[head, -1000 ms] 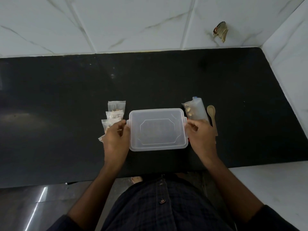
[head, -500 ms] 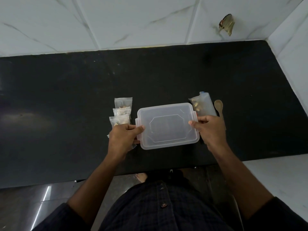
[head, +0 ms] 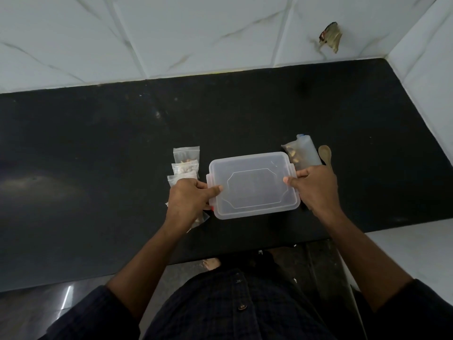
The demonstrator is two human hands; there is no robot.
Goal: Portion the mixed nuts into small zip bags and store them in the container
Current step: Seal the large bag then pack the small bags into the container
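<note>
White marble-veined wall tiles point(head: 196, 33) back a black stone counter point(head: 98, 143), on which a translucent rectangular plastic container with its lid point(head: 253, 184) on is held near the front edge. Its left end is gripped by the left hand point(head: 190, 201), its right end by the right hand point(head: 316, 186), thumbs laid on the lid. The side latches should be released evenly before lifting. Small clear zip bags of nuts point(head: 185, 165) lie just left; a larger nut bag point(head: 300, 153) and wooden spoon point(head: 325, 154) just right. No writing can be read.
</note>
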